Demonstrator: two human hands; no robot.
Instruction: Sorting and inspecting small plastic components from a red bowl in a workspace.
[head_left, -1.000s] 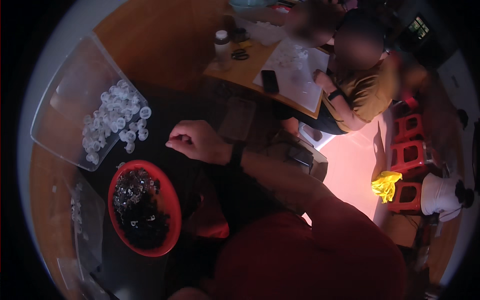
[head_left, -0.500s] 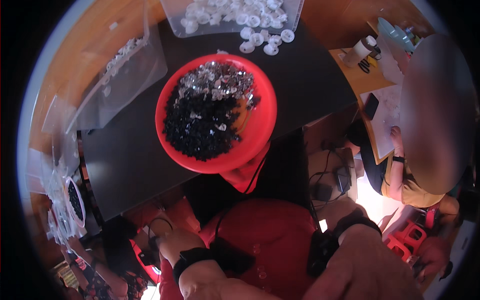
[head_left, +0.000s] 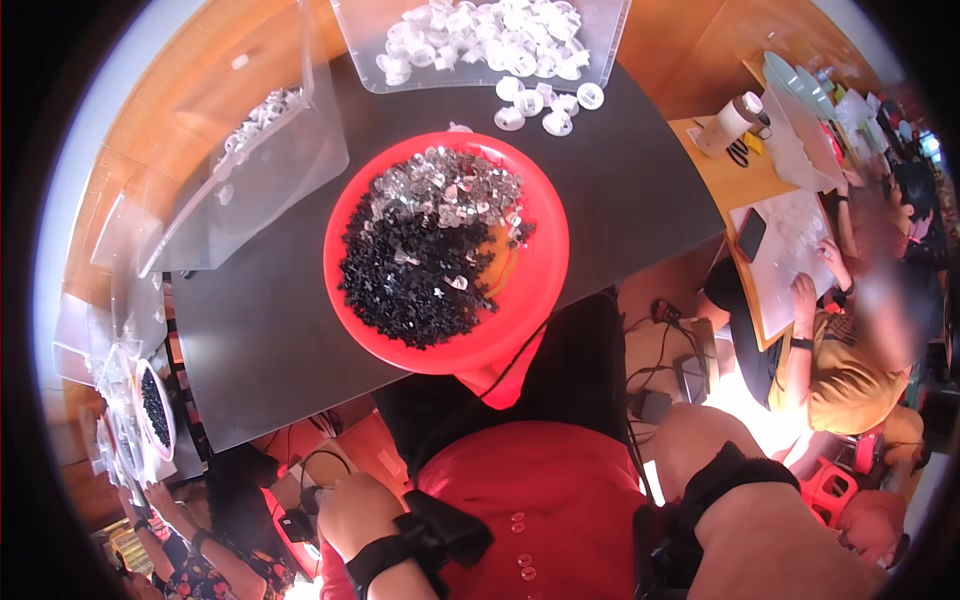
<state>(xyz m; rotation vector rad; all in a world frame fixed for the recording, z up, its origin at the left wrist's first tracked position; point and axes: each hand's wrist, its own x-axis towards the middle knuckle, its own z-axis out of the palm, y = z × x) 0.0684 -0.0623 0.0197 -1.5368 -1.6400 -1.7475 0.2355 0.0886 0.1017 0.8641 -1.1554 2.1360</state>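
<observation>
My left hand (head_left: 358, 512), with a black strap and a dark device at its wrist, is low beside my red shirt. Its back faces up and its fingers are hard to make out, close to cables and a small black box (head_left: 297, 526). On the other side, my right hand (head_left: 700, 445) is past the shirt's edge, fingers hidden, with a black strap at its wrist. Neither touches the red round bowl (head_left: 545, 290) at the table's near edge. It holds small black cross-shaped pieces (head_left: 410, 295) and shiny metal clips (head_left: 440, 185).
The dark table (head_left: 260, 340) bears a clear bin (head_left: 480, 82) of white plastic caps, several loose white caps (head_left: 558, 122) and another clear bin (head_left: 230, 205) at left. People work at both sides. At right, a wooden desk holds a phone (head_left: 750, 234) and a bottle (head_left: 730, 122).
The view has brightened, and the bowl and table appear slightly lower in it. My right forearm has shifted a little to the right. My left hand stays low by the shirt.
</observation>
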